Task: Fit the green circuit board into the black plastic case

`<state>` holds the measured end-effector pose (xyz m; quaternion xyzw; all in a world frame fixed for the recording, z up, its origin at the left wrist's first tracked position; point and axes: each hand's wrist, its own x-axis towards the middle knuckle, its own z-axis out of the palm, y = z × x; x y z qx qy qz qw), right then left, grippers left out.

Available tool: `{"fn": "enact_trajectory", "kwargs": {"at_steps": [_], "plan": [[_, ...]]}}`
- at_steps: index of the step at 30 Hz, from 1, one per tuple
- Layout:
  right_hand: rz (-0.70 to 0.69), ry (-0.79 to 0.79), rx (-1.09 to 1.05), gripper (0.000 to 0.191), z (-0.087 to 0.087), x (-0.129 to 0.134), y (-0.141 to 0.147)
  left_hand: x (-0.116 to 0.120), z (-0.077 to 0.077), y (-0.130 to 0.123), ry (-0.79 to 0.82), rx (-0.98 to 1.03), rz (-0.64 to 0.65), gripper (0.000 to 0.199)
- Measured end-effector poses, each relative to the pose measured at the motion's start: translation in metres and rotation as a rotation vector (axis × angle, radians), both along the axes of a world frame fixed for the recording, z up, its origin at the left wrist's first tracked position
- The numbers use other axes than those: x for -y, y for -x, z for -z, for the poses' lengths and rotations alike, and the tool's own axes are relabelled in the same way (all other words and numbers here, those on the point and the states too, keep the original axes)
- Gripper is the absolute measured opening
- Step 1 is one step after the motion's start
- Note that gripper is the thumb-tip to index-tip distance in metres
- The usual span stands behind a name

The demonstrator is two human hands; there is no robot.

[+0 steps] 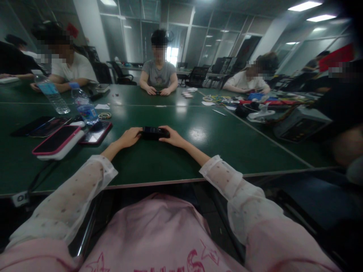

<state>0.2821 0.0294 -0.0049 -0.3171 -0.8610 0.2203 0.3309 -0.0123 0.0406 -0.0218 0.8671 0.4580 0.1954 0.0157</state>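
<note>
On the green table (pixel 159 166) in front of me lies a small black box-shaped device (pixel 153 132) with a dark, screen-like top. My left hand (pixel 132 136) grips its left end, fingers along the side. The right end is held by my right hand (pixel 171 136), with the thumb at the near side and fingers over the far edge. The device's exact kind is too dim to tell. Left of my left hand are a phone in a pink case (pixel 58 139) on a white block and another phone (pixel 96 133) lying flat.
Two water bottles, one tall and clear (pixel 52 94), one blue-capped (pixel 83 105), stand at left by a tape roll (pixel 104 115). At right are tangled cables (pixel 218 98), a white stand (pixel 261 115) and a grey metal box (pixel 302 122). People sit around the table, one opposite (pixel 159 73).
</note>
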Motion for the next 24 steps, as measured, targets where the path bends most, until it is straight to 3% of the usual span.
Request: {"fn": "enact_trajectory", "kwargs": {"at_steps": [24], "plan": [[0.018, 0.044, -0.097, 0.06, 0.009, -0.009, 0.0, -0.002, 0.001, 0.0, 0.029, -0.008, -0.021, 0.038]]}}
